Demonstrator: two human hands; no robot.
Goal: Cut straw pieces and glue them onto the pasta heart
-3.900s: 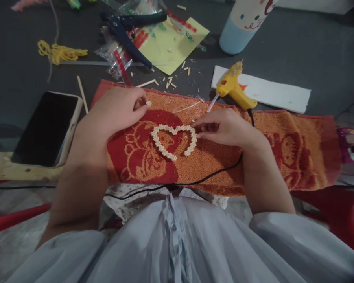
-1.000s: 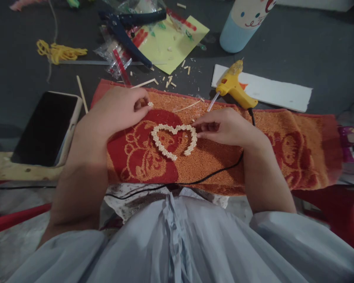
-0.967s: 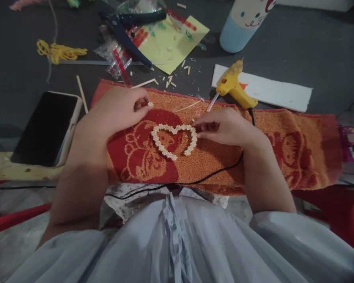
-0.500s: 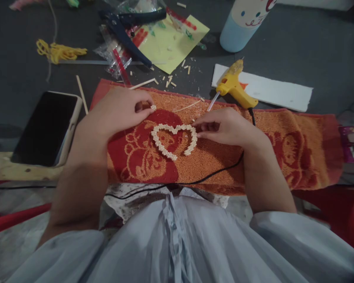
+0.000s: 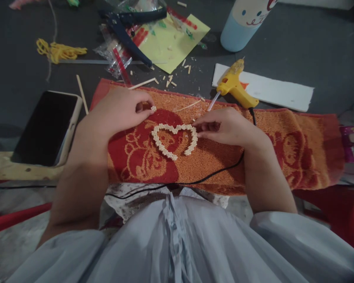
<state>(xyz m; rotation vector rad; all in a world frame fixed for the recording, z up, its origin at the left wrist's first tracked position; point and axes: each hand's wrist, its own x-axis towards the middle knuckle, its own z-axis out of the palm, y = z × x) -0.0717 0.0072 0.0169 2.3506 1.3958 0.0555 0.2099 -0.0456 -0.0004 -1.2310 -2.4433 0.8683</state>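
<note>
On an orange and red towel [image 5: 212, 159] lies a heart outline [image 5: 162, 147] made of small pale pieces, with a gap at its lower right. My left hand [image 5: 126, 108] is closed at the fingertips, pinching a small pale flower-shaped piece [image 5: 153, 109] up and left of the heart. At the heart's upper right edge, my right hand [image 5: 224, 125] has its thumb and fingertips closed on the heart's side. A thin pale stick [image 5: 187, 105] rests on the towel between my hands.
Behind the towel are a yellow glue gun [image 5: 234, 84], a white strip [image 5: 277, 88], dark-handled cutters [image 5: 126, 35], yellow paper [image 5: 177, 47] and scattered stick bits. A phone [image 5: 45, 127] lies left; a blue bottle [image 5: 238, 29] stands behind. A black cord [image 5: 212, 173] crosses the towel.
</note>
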